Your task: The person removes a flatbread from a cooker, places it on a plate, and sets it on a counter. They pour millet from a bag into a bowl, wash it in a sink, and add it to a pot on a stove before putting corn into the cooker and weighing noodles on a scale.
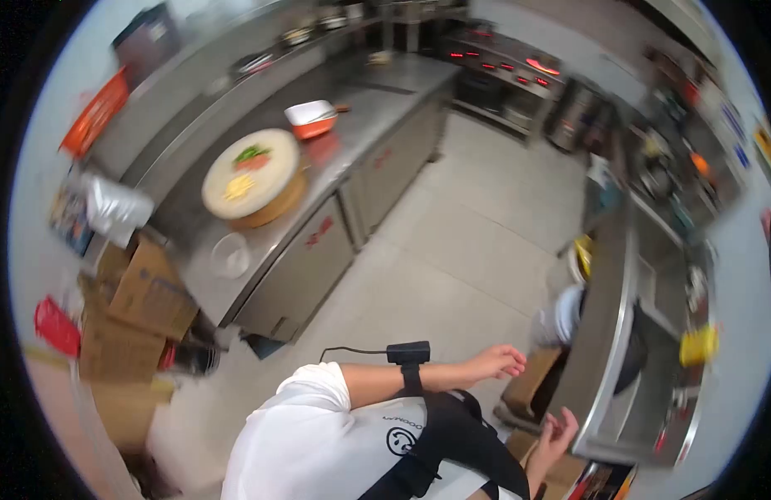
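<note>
My left hand [495,363] is over the floor beside the sink counter, its fingers loosely curved and partly apart, with nothing in it. A black device [409,353] with a cable is strapped to my left wrist. Lower down, my right hand [557,432] has its fingers apart and holds nothing; it is near the front edge of the metal sink counter [602,367]. Neither hand appears to touch anything. Away to the left, a round cutting board [223,179] on the steel counter bears yellow, pinkish and green cut food.
On the steel worktop [344,154] stand an orange and white container [311,122] and a clear bowl [230,255]. Cardboard boxes [152,292] are at the left. A stove [506,71] with red lights is at the back. Buckets [559,317] stand beside the sink.
</note>
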The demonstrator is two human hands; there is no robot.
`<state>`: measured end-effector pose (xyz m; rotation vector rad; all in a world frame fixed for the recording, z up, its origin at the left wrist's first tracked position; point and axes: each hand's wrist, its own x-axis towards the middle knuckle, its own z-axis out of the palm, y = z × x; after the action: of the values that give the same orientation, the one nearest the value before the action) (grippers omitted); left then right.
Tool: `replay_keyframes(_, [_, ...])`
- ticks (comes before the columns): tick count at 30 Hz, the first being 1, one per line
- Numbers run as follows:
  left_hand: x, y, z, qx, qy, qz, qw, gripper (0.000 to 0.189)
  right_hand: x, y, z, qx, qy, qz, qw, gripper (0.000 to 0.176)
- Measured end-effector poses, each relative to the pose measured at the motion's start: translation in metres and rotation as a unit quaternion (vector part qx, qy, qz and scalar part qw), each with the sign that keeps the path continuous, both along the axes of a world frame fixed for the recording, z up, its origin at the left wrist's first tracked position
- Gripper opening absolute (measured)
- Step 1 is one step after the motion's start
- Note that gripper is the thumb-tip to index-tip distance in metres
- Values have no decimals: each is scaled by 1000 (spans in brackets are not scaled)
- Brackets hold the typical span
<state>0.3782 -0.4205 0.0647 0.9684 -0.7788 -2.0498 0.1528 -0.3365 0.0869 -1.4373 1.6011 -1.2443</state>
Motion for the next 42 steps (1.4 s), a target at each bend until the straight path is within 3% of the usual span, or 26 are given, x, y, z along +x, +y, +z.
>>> replay_keyframes(4, [124, -35, -17, 32, -19, 251, 967, 23, 119, -100, -12, 58, 9, 208, 976, 33])
replay_keyframes(7, [184, -58, -22, 49, 0, 352, 935, 21, 180, -157, -27, 96, -10, 308, 947, 31])
replay_keyframes(14, [301, -123, -49, 77, 57, 515, 852, 20, 334, -331, -56, 103, 46, 482, 869, 24])
replay_keyframes(16, [339, -138, -44, 97, 77, 577, 808, 19, 394, -395, -63, 36, 82, 543, 835, 23])
replay_keyframes(19, [386, -156, -30, 98, 61, 638, 762, 20, 499, -467, -61, 35, 34, 572, 819, 19])
replay_keyframes(21, [410, -162, -18, 93, 72, 658, 744, 19, 565, -500, -46, -20, 61, 631, 773, 20])
replay_keyframes(25, [454, -166, -26, 96, 92, 723, 678, 20, 679, -536, -38, -43, 58, 677, 732, 17])
replay_keyframes(29, [485, -157, -71, 106, 97, 756, 639, 20, 813, -594, -89, -128, 57, 677, 723, 11])
replay_keyframes(31, [500, -165, -59, 118, 88, 792, 593, 20, 892, -635, -144, -204, 75, 669, 710, 13])
replay_keyframes(32, [513, -167, -51, 125, 65, 798, 586, 19, 924, -645, -157, -146, 77, 680, 714, 16])
replay_keyframes(34, [531, -176, -33, 128, 16, 824, 551, 19, 986, -661, -175, -328, 69, 703, 627, 25])
replay_keyframes(37, [548, -179, -43, 104, -51, 868, 483, 17, 1043, -659, -202, -304, 233, 699, 604, 45])
replay_keyframes(39, [552, -178, -47, 115, -68, 891, 434, 16, 1064, -659, -216, -348, 311, 677, 569, 44])
replay_keyframes(42, [557, -162, -47, 130, -110, 913, 372, 15, 1081, -668, -238, -348, 326, 671, 568, 43])
